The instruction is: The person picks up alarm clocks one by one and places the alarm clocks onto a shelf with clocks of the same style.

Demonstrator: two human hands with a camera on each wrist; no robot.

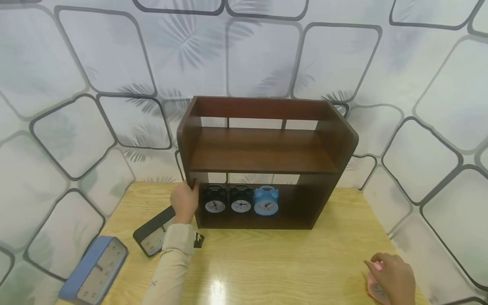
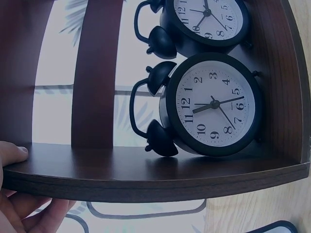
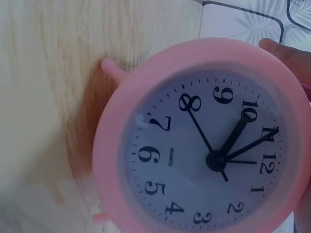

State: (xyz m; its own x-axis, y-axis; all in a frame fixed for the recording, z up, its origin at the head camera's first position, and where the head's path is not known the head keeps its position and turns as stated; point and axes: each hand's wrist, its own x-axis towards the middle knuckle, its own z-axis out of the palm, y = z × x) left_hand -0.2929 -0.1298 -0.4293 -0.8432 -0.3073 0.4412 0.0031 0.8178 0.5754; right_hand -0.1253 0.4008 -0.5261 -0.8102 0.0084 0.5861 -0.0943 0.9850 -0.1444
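Observation:
My left hand (image 1: 184, 201) grips the left side panel of a dark brown two-tier wooden shelf (image 1: 263, 150). In the left wrist view the thumb (image 2: 13, 152) lies inside the panel and the other fingers curl round its outer face. Two black twin-bell alarm clocks (image 1: 215, 199) and a light blue one (image 1: 266, 201) stand in a row on the lower tier, left of its middle. Near the table's right front edge my right hand (image 1: 396, 275) holds a pink alarm clock (image 3: 109, 145) from its top. Its white dial and small pink feet show in the right wrist view.
On the wooden table (image 1: 267, 267), left of the shelf, a black rectangular clock (image 1: 152, 237) lies partly behind my left forearm. A blue rectangular clock (image 1: 93, 271) is at the left front. A small black item (image 1: 199, 240) shows beside the sleeve. Patterned walls (image 1: 267, 55) surround the table.

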